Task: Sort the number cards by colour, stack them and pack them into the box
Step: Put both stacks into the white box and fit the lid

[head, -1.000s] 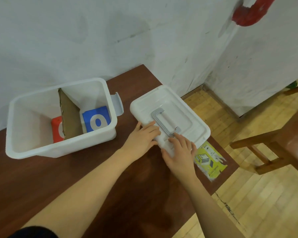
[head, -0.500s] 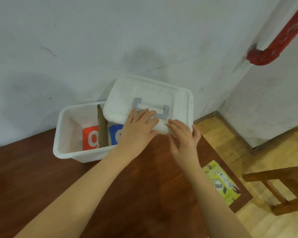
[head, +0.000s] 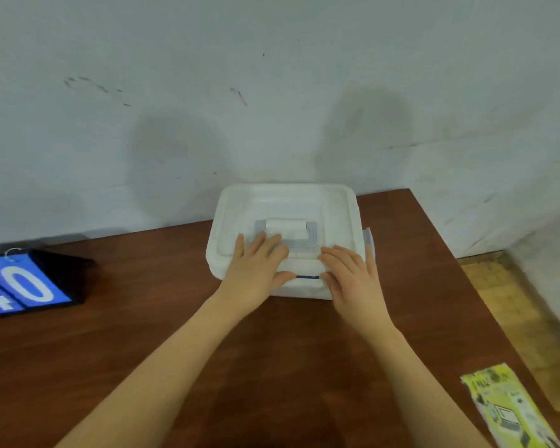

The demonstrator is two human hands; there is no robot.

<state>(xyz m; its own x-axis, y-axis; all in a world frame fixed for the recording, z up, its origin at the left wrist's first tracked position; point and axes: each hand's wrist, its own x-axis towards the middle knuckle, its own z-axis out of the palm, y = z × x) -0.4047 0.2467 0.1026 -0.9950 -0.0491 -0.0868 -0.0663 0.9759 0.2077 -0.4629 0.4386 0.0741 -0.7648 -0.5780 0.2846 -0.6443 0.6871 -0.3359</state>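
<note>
Your left hand (head: 256,268) and right hand (head: 353,273) press flat on the lid (head: 285,202); the storage box (head: 304,291) is covered, with only latching apparently left.

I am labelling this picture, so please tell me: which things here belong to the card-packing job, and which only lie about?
Belong to the job:
white box
lid, on the box
left hand and right hand, both flat on the lid

Only lying about:
blue flip number board
yellow leaflet
wooden table
</note>
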